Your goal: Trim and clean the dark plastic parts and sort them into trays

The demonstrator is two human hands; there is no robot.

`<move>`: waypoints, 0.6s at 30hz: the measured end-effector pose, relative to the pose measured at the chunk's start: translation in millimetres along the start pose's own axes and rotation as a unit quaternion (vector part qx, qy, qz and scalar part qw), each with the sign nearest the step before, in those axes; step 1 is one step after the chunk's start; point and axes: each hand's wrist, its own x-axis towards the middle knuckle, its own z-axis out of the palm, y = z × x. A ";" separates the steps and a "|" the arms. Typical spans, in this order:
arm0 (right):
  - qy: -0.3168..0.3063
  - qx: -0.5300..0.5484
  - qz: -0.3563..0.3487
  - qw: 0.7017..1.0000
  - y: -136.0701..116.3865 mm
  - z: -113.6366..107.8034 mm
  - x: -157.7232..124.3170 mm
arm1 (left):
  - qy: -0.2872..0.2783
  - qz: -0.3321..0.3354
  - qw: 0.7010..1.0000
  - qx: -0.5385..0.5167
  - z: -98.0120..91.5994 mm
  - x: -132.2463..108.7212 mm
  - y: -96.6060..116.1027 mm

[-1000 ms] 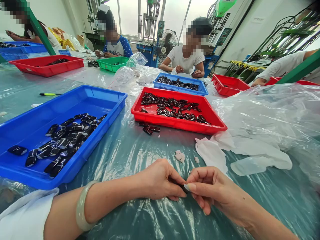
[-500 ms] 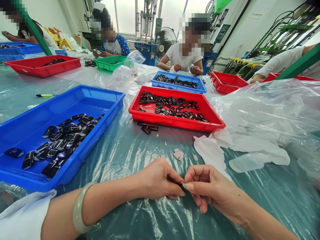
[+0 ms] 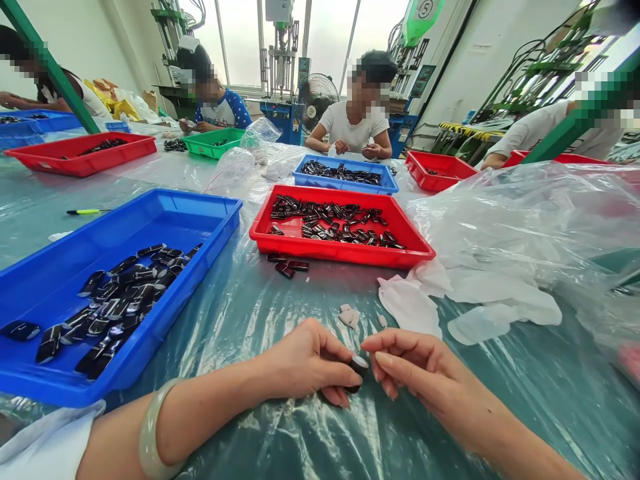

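Note:
My left hand (image 3: 310,363) rests low on the plastic-covered table and pinches a small black glossy part (image 3: 358,366) between thumb and fingers. My right hand (image 3: 417,370) is right beside it, thumb and forefinger pressed together just above the part's end; I cannot see what they pinch. A pale bangle (image 3: 150,433) sits on my left wrist. To the left stands a blue tray (image 3: 200,220) with several black parts (image 3: 120,297). Ahead is a red tray (image 3: 330,250) holding several more of them.
Three loose black parts (image 3: 286,265) lie in front of the red tray. Small white scraps (image 3: 349,316) and crumpled clear plastic sheets (image 3: 500,267) lie ahead and right. Other people sit across the table with more trays. A pen (image 3: 85,212) lies at left.
My hands have parted slightly, so the black part now shows between them in my left fingers. The view has tipped upward a little.

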 end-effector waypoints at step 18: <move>0.028 -0.238 -0.081 0.967 10.2 9.5 -9.7 | -0.032 -0.009 0.997 -0.069 -3.5 -1.3 3.7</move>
